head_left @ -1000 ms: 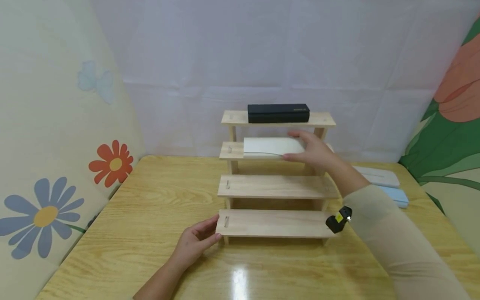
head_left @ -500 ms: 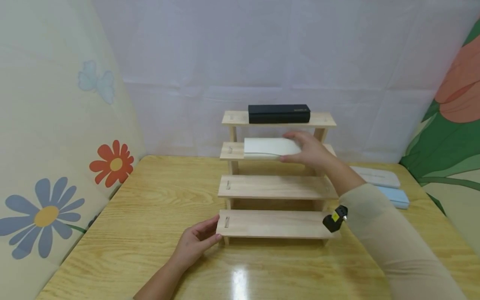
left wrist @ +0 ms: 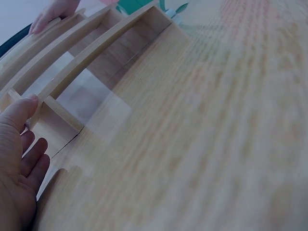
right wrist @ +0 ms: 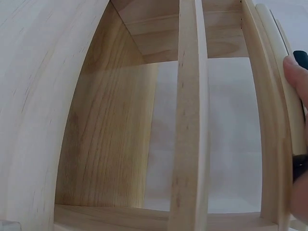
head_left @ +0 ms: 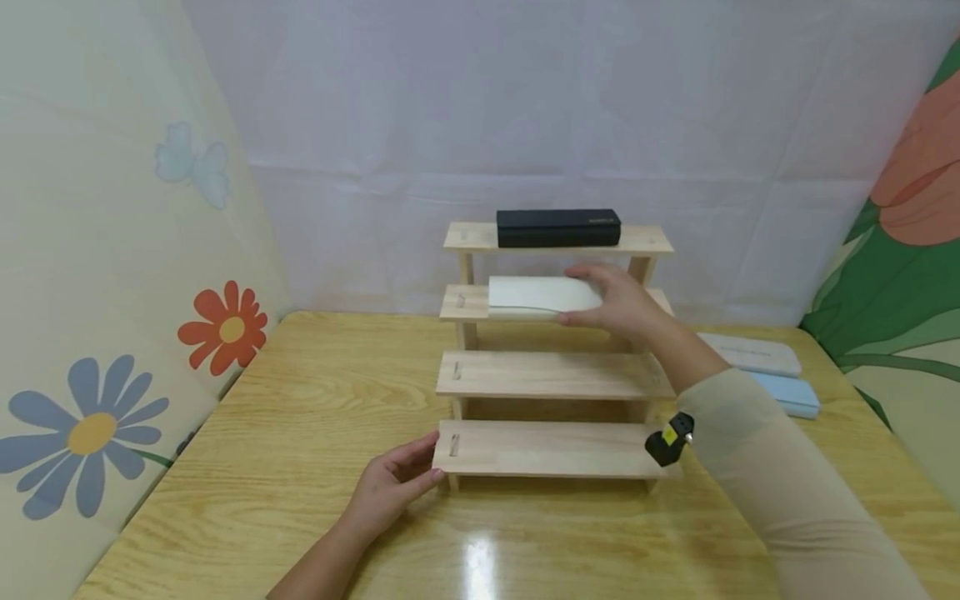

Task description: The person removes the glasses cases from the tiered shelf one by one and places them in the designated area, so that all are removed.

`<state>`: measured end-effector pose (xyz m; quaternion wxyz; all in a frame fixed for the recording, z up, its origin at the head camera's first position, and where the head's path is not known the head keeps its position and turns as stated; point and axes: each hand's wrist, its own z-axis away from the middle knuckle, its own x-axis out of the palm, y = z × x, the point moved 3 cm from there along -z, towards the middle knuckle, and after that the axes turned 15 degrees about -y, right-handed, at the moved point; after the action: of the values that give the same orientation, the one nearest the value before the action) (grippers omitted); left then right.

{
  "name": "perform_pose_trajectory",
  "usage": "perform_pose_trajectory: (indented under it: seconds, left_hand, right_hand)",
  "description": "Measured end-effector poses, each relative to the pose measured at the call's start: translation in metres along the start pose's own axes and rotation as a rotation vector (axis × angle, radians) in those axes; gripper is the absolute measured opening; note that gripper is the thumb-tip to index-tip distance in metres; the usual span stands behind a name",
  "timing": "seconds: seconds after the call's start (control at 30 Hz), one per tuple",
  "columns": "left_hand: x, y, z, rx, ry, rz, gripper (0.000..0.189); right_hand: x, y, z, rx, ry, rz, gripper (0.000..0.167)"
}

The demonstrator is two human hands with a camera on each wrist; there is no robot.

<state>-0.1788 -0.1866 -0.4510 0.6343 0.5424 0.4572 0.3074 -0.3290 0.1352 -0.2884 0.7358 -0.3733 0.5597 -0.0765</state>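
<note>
My right hand [head_left: 622, 304] grips the right end of a white glasses case [head_left: 536, 293], its thumb at the front and fingers at the back. The case lies on the second shelf from the top of a stepped wooden display stand [head_left: 555, 450]. In the right wrist view, part of the right hand [right wrist: 299, 82] shows at the right edge against the case. My left hand [head_left: 390, 487] holds the left end of the lowest shelf; in the left wrist view the left thumb [left wrist: 21, 111] presses on its corner. A black glasses case [head_left: 558, 228] lies on the top shelf.
To the right of the stand, a pale white case [head_left: 757, 354] and a light blue case [head_left: 791, 393] lie on the wood-grain table [head_left: 337, 375], partly behind the right forearm. A white cloth [head_left: 450, 100] hangs behind; flower-patterned panels [head_left: 97, 250] stand at both sides.
Over the last second my right hand has shifted slightly left along the white glasses case, which stays on its shelf. My left hand stays at the lowest shelf's end.
</note>
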Motion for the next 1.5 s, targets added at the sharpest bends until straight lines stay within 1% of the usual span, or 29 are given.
perform_pose_trajectory:
  seconds: [0.3, 0.67, 0.87, 1.23, 1.5]
  left_hand:
    - [0.0, 0.0, 0.0, -0.006, 0.001, -0.003, 0.055]
    - [0.0, 0.0, 0.0, -0.007, -0.002, -0.006, 0.055]
    - [0.0, 0.0, 0.0, 0.003, -0.007, -0.008, 0.055]
    - [0.0, 0.001, -0.001, 0.001, -0.004, 0.008, 0.055]
    - [-0.001, 0.0, -0.002, -0.008, -0.002, 0.004, 0.055]
  right_hand:
    - [0.001, 0.001, -0.001, -0.009, 0.017, 0.005, 0.078]
    - [0.001, 0.002, 0.004, -0.015, 0.038, 0.006, 0.077]
    - [0.0, 0.002, 0.007, 0.002, 0.046, -0.007, 0.077]
    - [-0.009, 0.001, 0.017, 0.009, 0.059, -0.02, 0.077]
    - [-0.016, 0.001, 0.024, 0.014, 0.087, -0.029, 0.075]
